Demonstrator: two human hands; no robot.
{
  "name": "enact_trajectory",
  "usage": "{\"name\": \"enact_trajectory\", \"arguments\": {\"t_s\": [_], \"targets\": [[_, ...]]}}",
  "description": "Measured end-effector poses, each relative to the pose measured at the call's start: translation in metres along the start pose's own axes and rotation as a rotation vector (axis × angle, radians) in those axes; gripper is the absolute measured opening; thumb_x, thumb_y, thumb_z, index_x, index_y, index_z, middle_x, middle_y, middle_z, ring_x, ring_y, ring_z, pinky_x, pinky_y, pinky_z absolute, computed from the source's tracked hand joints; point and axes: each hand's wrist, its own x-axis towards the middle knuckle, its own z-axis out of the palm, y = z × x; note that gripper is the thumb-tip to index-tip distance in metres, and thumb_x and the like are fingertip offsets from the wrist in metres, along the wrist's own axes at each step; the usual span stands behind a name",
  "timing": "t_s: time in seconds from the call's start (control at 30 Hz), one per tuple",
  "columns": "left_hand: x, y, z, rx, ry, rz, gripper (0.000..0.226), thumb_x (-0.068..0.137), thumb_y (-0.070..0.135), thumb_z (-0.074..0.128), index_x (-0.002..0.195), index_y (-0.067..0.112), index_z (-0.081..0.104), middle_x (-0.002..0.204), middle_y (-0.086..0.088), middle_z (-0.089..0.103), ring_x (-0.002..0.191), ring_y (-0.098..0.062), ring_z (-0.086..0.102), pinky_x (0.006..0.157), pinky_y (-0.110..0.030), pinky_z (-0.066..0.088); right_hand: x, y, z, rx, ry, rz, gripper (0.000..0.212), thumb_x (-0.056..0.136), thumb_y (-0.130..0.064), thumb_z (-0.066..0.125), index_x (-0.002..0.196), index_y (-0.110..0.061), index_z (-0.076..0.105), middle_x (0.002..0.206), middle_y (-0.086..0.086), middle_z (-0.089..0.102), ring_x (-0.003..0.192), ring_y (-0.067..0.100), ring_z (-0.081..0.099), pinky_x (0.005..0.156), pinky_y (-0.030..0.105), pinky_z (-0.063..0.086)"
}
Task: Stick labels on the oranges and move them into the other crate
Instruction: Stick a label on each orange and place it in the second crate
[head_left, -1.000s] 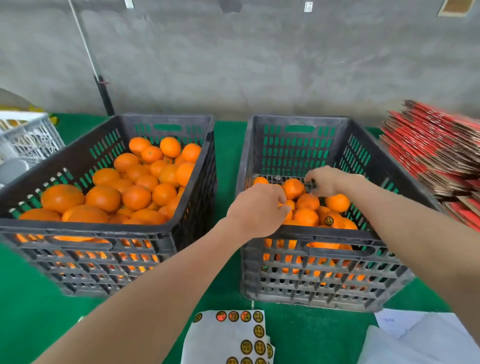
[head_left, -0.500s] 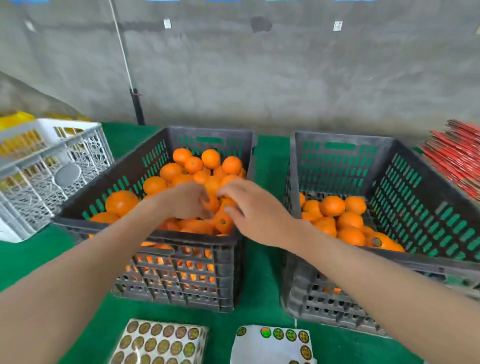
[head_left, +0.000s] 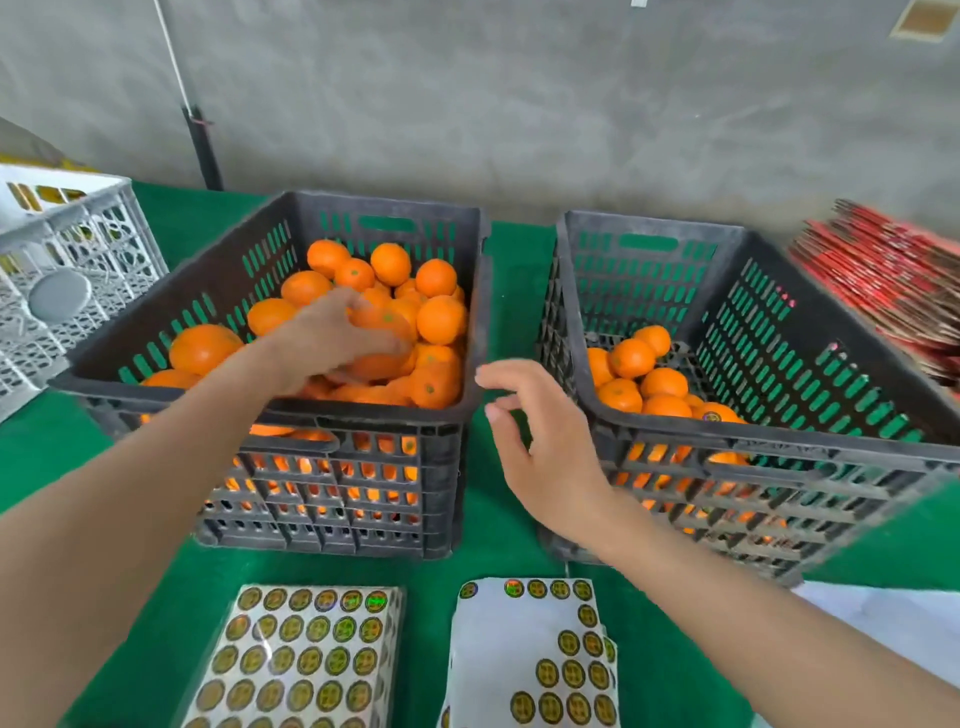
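Green tabletop (head_left: 493, 561), grey concrete wall (head_left: 519, 104)

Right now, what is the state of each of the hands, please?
Left hand: closed around an orange.
Right hand: open, fingers relaxed, holding nothing.

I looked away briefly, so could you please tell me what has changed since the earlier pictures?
Both hands left the right crate and crossed to the left crate. The left hand now grips an orange there; the right hand has drawn back, empty, to the gap between crates. Crates and label sheets stayed put.
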Motion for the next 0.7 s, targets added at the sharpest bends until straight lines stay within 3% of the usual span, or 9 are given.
{"name": "enact_trajectory", "arguments": {"t_s": [0.07,0.13,0.23,0.3,0.4,0.47,0.53,0.63,0.7], "targets": [[-0.009,0.005,0.0,-0.29,0.014,0.039,0.053,0.059,0.03,0.083,0.102,0.027,0.051,0.098,-0.005,0.056,0.084,-0.026,0.065,0.064,-0.039,0.057,-0.037,0.009,0.003,0.006,-0.026,0.067,0.018,0.092,-0.011,0.05,0.109,-0.011,0.055,0.101,-0.002,0.056,0.086,-0.002,0.047,0.08,0.003,0.037],[-0.026,0.004,0.008,-0.365,0.007,0.14,0.063,0.042,0.034,0.088,0.094,0.037,0.053,0.102,-0.002,0.058,0.094,-0.025,0.063,0.069,-0.039,0.056,-0.067,0.029,0.012,-0.009,-0.227,0.202,0.019,0.092,-0.009,0.053,0.109,-0.009,0.059,0.099,-0.003,0.057,0.085,0.002,0.051,0.078,0.006,0.04],[-0.059,0.006,0.039,-0.397,-0.079,0.264,0.055,0.043,0.043,0.08,0.091,0.045,0.053,0.1,0.004,0.058,0.092,-0.017,0.06,0.076,-0.035,0.054,-0.097,0.064,0.027,-0.2,-0.679,0.417,0.033,0.095,-0.014,0.051,0.127,-0.009,0.053,0.128,0.006,0.055,0.116,0.019,0.052,0.101,0.028,0.04],[-0.08,0.007,0.062,-0.358,-0.131,0.311,0.055,0.049,0.04,0.08,0.094,0.045,0.05,0.099,0.01,0.056,0.084,-0.006,0.059,0.069,-0.023,0.051,-0.109,0.078,0.035,-0.31,-0.829,0.479,0.036,0.096,-0.018,0.049,0.131,-0.008,0.05,0.133,0.009,0.052,0.123,0.025,0.047,0.104,0.034,0.037],[-0.106,0.003,0.093,-0.285,-0.144,0.359,0.051,0.058,0.032,0.077,0.099,0.04,0.047,0.097,0.017,0.054,0.077,0.005,0.058,0.062,-0.013,0.048,-0.12,0.085,0.043,-0.386,-0.865,0.493,0.03,0.094,-0.021,0.049,0.119,-0.005,0.055,0.116,0.014,0.058,0.108,0.031,0.055,0.087,0.034,0.043],[-0.116,-0.008,0.113,-0.308,-0.171,0.298,0.051,0.06,0.032,0.077,0.1,0.04,0.048,0.096,0.017,0.055,0.076,0.004,0.059,0.061,-0.015,0.049,-0.126,0.087,0.045,-0.391,-0.853,0.493,0.033,0.092,-0.017,0.051,0.123,-0.007,0.054,0.116,0.013,0.059,0.107,0.029,0.055,0.086,0.034,0.043],[-0.12,-0.026,0.132,-0.381,-0.217,0.131,0.052,0.065,0.027,0.081,0.104,0.04,0.05,0.099,0.014,0.058,0.082,-0.001,0.061,0.064,-0.018,0.051,-0.129,0.086,0.044,-0.362,-0.786,0.483,0.029,0.09,-0.007,0.051,0.117,-0.007,0.059,0.108,0.011,0.06,0.099,0.026,0.055,0.081,0.031,0.044],[-0.125,-0.06,0.155,-0.505,-0.282,-0.184,0.05,0.073,0.015,0.078,0.116,0.021,0.054,0.107,-0.002,0.063,0.095,-0.017,0.063,0.08,-0.032,0.056,-0.128,0.08,0.033,-0.22,-0.659,0.517,0.017,0.087,0.0,0.051,0.078,-0.01,0.062,0.075,-0.002,0.05,0.069,0.014,0.045,0.061,0.02,0.033],[-0.131,-0.082,0.163,-0.543,-0.246,-0.323,0.063,0.066,0.021,0.08,0.121,0.005,0.054,0.107,-0.007,0.064,0.099,-0.022,0.062,0.089,-0.036,0.052,-0.123,0.078,0.023,-0.084,-0.608,0.546,0.014,0.087,0.0,0.056,0.087,-0.008,0.067,0.08,-0.005,0.053,0.074,0.01,0.048,0.064,0.016,0.034]]}}
